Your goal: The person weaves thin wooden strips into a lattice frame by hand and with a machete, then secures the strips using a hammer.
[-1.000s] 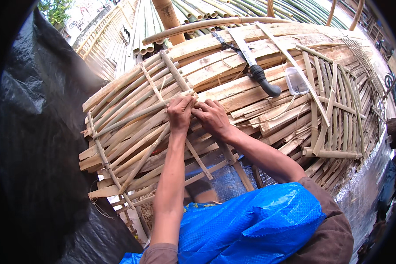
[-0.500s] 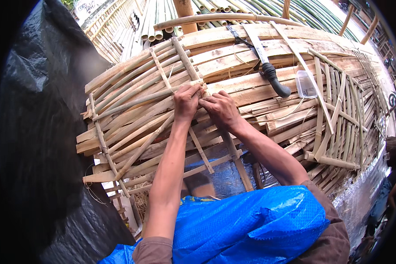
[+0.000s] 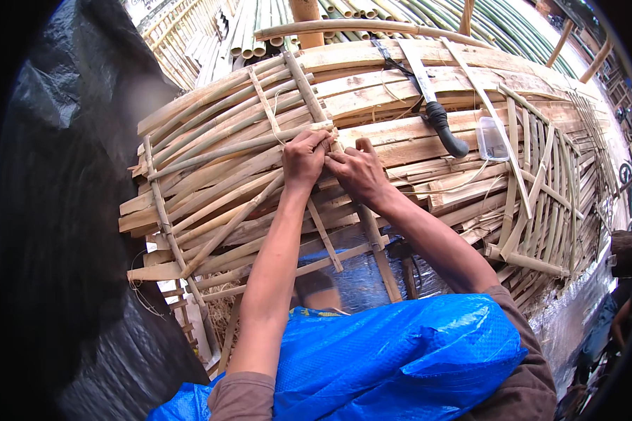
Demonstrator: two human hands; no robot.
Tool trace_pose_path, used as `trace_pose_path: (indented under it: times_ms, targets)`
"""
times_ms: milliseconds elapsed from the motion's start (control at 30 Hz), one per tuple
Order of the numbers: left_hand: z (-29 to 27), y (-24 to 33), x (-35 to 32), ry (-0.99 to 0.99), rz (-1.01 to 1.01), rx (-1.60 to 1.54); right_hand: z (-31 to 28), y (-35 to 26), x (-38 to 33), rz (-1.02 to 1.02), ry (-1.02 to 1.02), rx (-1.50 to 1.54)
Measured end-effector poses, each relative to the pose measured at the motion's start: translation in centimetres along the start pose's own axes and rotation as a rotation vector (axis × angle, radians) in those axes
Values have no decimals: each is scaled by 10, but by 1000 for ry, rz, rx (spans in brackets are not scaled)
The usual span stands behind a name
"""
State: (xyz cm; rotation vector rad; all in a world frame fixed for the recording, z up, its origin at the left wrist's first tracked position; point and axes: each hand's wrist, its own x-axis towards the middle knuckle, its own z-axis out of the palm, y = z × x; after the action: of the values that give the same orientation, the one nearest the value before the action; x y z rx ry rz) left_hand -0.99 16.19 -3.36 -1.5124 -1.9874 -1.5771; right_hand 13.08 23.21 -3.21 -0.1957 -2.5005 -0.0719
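A curved frame of split bamboo slats (image 3: pixel 211 175) lies in front of me, its strips bound by thin cross pieces. My left hand (image 3: pixel 303 156) and my right hand (image 3: pixel 357 170) meet at a crossing slat (image 3: pixel 307 90) near the middle of the frame. Both hands pinch something thin at that joint, seemingly a fine tie strand; the strand itself is too small to make out. A large knife with a black handle (image 3: pixel 439 116) rests on the slats beyond my right hand.
A small clear plastic box (image 3: pixel 493 138) sits by the knife. A blue plastic sheet (image 3: pixel 393 358) covers my lap. Black sheeting (image 3: pixel 63 210) hangs at the left. Bamboo poles (image 3: pixel 372 14) are stacked behind. A lattice panel (image 3: pixel 548 182) continues to the right.
The view has shifted so the frame sits higher and closer. Both hands stay at the same joint, working with small finger movements.
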Motion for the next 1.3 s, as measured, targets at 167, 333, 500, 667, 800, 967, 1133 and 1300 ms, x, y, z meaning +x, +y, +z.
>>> trace_pose_path:
  times_ms: [167, 333, 500, 667, 800, 967, 1133, 1300]
  targets:
    - [-3, 5, 1, -20, -1, 30, -13, -11, 0, 43, -70, -85]
    - [-4, 10, -1, -4, 1, 49, 1, -32, -18, 121, 13, -117]
    - [-4, 9, -3, 12, 36, 167, -4, -42, -13, 180, -155, -114]
    - [-5, 9, -4, 24, 87, 337, -6, -48, -10, 155, -258, -166]
    - [-7, 14, -2, 61, 158, 467, -8, -42, -11, 105, -168, -106]
    - [-16, 19, 10, -54, 339, 538, -14, -45, -9, 133, -322, -100]
    - [-10, 14, 7, -81, 173, 286, -20, -48, -3, 102, -381, -174]
    - [-8, 8, 0, -53, -14, 31, -10, -49, -21, 139, -138, -42]
